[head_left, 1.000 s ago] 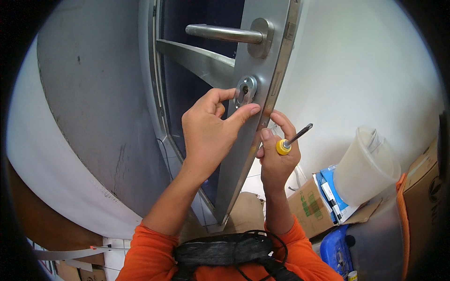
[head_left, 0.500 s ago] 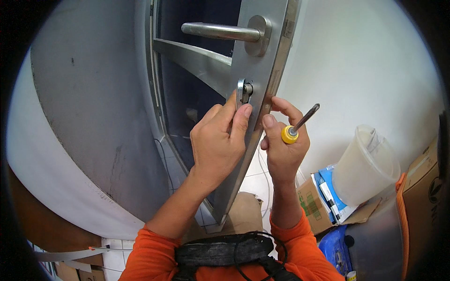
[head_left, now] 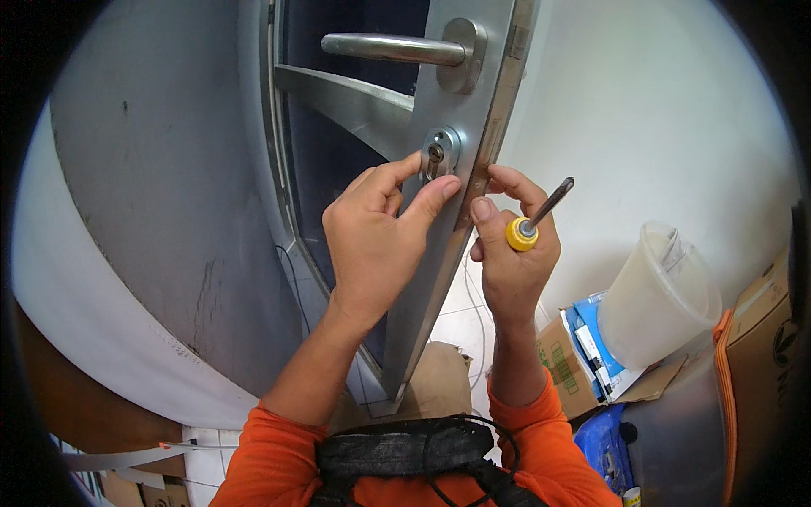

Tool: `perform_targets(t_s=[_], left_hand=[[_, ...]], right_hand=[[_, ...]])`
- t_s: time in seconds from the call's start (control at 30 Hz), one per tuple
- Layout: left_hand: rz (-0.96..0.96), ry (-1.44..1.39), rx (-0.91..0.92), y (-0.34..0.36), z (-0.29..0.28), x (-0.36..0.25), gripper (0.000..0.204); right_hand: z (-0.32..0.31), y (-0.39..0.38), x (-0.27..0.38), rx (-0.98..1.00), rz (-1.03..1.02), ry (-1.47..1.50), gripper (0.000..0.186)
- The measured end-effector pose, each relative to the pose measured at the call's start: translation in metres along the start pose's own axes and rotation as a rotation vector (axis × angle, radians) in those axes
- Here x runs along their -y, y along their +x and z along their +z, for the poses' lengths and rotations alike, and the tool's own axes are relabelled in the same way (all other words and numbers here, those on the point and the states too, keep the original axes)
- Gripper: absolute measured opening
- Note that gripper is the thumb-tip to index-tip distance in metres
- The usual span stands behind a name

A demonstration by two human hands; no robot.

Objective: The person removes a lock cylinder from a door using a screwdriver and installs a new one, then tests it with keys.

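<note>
An oval steel escutcheon (head_left: 449, 147) sits around the keyhole cylinder (head_left: 436, 155) on the metal door (head_left: 420, 321), below the lever handle (head_left: 393, 47). My left hand (head_left: 372, 241) pinches the escutcheon's lower part with thumb and index finger. My right hand (head_left: 515, 262) is closed on a screwdriver with a yellow handle (head_left: 522, 234), its cross tip (head_left: 568, 184) pointing up to the right, away from the lock. That hand's index fingertip is at the door's edge.
A grey wall (head_left: 152, 194) is left; a white wall (head_left: 650, 118) is right. At lower right are a translucent bucket (head_left: 650, 296), cardboard boxes (head_left: 764, 355) and a blue plastic object (head_left: 604, 448). A thin cable lies on the tiled floor (head_left: 452, 329). A black pouch (head_left: 397, 448) is at my front.
Half a second ago the escutcheon was turned edge-on, baring the cylinder; now it faces me around the cylinder again. My right hand and screwdriver have moved slightly up and right over the second.
</note>
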State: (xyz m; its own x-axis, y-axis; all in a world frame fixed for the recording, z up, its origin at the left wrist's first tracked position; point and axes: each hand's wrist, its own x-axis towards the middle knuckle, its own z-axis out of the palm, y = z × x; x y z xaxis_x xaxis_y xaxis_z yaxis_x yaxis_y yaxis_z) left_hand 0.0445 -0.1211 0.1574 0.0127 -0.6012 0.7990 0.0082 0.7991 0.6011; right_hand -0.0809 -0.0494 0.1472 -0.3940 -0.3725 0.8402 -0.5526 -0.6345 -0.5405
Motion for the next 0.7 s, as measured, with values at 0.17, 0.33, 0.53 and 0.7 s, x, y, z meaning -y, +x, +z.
perform_targets(t_s=[0.17, 0.33, 0.53, 0.7], left_hand=[[-0.001, -0.062, 0.008, -0.004, -0.001, 0.002, 0.035], [0.096, 0.035, 0.059, 0.004, -0.006, -0.002, 0.034], [0.214, 0.216, 0.115, 0.004, -0.013, -0.008, 0.040], [0.215, 0.379, 0.242, 0.000, -0.021, -0.010, 0.047]], right_hand=[[-0.001, -0.001, 0.002, 0.017, 0.032, 0.005, 0.032], [-0.001, 0.000, -0.001, 0.031, -0.068, -0.043, 0.038], [-0.008, 0.028, 0.002, 0.102, -0.563, -0.506, 0.063], [-0.013, 0.030, 0.025, 0.243, -0.481, -0.849, 0.074]])
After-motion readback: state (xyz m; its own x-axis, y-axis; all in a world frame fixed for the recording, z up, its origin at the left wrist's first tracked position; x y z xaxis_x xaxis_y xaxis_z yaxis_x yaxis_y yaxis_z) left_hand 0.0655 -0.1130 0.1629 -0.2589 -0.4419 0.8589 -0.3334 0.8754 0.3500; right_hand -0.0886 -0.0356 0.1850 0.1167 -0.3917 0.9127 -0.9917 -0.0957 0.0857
